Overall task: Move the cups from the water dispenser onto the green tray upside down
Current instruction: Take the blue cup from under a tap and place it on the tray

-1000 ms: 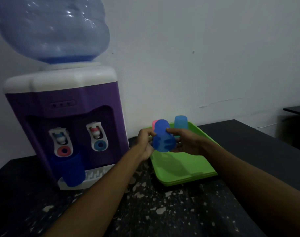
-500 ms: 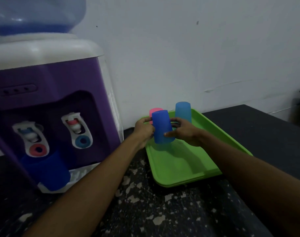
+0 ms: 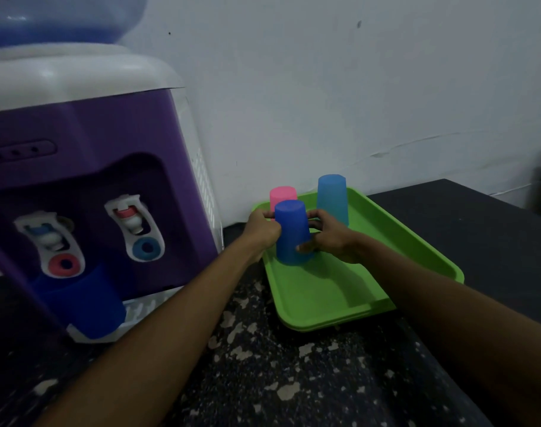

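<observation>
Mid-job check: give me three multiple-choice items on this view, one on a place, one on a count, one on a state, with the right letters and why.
1. Where is the cup that is not yet moved?
A. under the dispenser's left tap
B. on the tray's near edge
C. on top of the dispenser

2. How many cups are over the green tray?
A. one
B. three
C. five

3. How is the dark blue cup in the hands oriented?
A. mouth up
B. on its side
C. upside down

Answers:
1 A: a blue cup stands on the water dispenser drip grille.
2 B: pink cup, light blue cup and dark blue cup on the green tray.
3 C: its closed base faces up between left hand and right hand.
</observation>
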